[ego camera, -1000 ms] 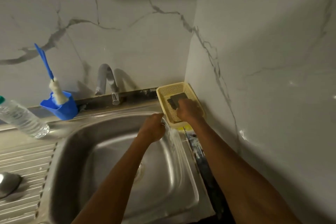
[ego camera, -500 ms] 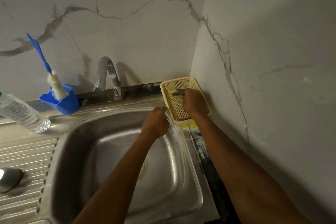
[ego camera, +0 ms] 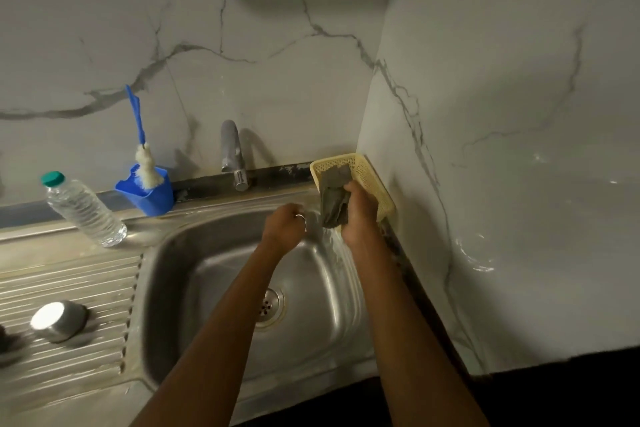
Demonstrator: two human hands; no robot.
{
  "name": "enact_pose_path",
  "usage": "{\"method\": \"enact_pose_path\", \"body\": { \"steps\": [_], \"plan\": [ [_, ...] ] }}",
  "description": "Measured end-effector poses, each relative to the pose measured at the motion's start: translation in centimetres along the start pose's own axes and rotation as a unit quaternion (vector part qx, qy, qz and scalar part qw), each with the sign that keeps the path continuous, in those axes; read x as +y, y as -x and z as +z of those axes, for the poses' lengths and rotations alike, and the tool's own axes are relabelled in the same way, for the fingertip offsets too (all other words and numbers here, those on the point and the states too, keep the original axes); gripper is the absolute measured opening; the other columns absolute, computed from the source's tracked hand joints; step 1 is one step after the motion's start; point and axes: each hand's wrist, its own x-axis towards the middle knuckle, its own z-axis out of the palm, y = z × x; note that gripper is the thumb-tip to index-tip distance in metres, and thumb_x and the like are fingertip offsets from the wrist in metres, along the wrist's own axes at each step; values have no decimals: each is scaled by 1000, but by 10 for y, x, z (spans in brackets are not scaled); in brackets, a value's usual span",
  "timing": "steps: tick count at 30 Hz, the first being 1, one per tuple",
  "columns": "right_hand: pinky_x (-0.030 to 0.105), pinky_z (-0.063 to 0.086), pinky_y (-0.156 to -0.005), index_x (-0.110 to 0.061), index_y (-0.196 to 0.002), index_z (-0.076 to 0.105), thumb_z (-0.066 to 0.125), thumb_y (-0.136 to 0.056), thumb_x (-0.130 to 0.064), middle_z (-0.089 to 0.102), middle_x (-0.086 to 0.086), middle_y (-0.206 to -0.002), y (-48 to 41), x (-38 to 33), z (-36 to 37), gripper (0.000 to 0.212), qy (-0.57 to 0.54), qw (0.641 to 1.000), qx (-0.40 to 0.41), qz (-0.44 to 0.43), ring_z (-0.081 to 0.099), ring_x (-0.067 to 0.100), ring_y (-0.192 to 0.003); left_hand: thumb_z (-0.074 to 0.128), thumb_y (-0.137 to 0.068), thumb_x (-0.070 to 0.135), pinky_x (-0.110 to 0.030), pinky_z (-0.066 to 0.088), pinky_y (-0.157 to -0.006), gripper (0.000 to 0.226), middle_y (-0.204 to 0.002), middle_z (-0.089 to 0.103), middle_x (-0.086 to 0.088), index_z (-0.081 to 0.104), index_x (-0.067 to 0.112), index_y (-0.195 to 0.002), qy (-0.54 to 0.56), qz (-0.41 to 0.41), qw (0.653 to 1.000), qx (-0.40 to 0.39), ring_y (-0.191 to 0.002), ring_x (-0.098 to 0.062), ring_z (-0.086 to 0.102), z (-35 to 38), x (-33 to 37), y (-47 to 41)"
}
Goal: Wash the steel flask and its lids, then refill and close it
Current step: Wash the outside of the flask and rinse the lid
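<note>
Over sink, right hand clutches scrub pad.

The right hand, which a second ago reached flat into the yellow basket at the right of centre, has now drawn a grey scouring pad up out of it; the pad hangs folded from the fingers over the basket's near rim. The left hand, just left of it, has kept its fist closed on something small and shiny, too hidden to name. The view has pulled back: the sink drain, a steel lid at lower left on the draining board, and the capped plastic bottle now show.
</note>
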Motion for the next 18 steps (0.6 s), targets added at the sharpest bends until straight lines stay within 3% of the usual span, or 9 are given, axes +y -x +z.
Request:
{"method": "enact_pose_path", "body": {
  "steps": [3, 5, 7, 8, 11, 13, 15, 18],
  "plan": [
    [39, 55, -83, -5, -123, 63, 49, -92, -20, 70, 18, -112, 36, 45, 6, 37, -104, 982, -66, 146, 66, 32, -104, 48, -102, 17, -43, 55, -90, 27, -104, 69, -11, 71, 5, -112, 171, -108, 979, -19, -101, -31, 66, -10, -22, 18],
    [39, 53, -84, 1, -118, 67, 41, -95, -21, 74, 20, -100, 55, 72, 11, 41, -96, 968, -86, 214, 65, 34, -103, 48, -105, 28, -41, 57, -85, 29, -102, 71, -13, 70, 10, -101, 245, -156, 957, -12, -97, -29, 68, -17, -36, 33],
    [37, 52, -75, 1, -102, 69, 34, -99, -19, 75, 19, -82, 74, 96, 18, 41, -116, 951, -114, 265, 66, 31, -88, 54, -103, 26, -45, 58, -88, 27, -101, 71, -17, 68, 9, -88, 263, -182, 947, 11, -92, -30, 67, -27, -54, 45],
    [36, 53, -77, 1, -103, 69, 33, -101, -21, 75, 19, -85, 82, 107, 23, 43, -123, 945, -131, 275, 68, 29, -87, 58, -101, 23, -48, 57, -89, 25, -98, 71, -20, 67, 8, -84, 255, -189, 948, 24, -88, -30, 66, -33, -65, 49],
    [35, 49, -103, 0, -126, 66, 43, -103, -40, 70, 17, -121, 102, 126, 38, 52, -119, 936, -190, 271, 66, 28, -115, 63, -98, 15, -46, 58, -87, 17, -91, 68, -18, 68, 9, -83, 262, -188, 945, 46, -82, -26, 64, -52, -91, 57],
    [36, 45, -108, -4, -131, 65, 51, -100, -45, 66, 15, -131, 106, 131, 46, 53, -120, 933, -214, 264, 63, 27, -121, 61, -99, 15, -39, 59, -79, 10, -91, 69, -13, 69, 11, -95, 312, -176, 932, 51, -81, -20, 66, -61, -96, 59],
    [36, 50, -99, -8, -128, 68, 51, -101, -40, 69, 14, -126, 110, 134, 53, 45, -122, 930, -233, 255, 66, 26, -112, 61, -100, 16, -31, 58, -70, 10, -90, 71, -7, 68, 12, -105, 358, -164, 917, 68, -80, -17, 68, -69, -98, 64],
    [39, 53, -77, -7, -108, 71, 43, -103, -29, 75, 16, -96, 122, 137, 65, 37, -87, 931, -234, 265, 68, 27, -91, 63, -98, 17, -36, 60, -78, 16, -101, 75, -9, 69, 15, -112, 392, -138, 905, 92, -91, -22, 72, -83, -108, 72]
  ]
}}
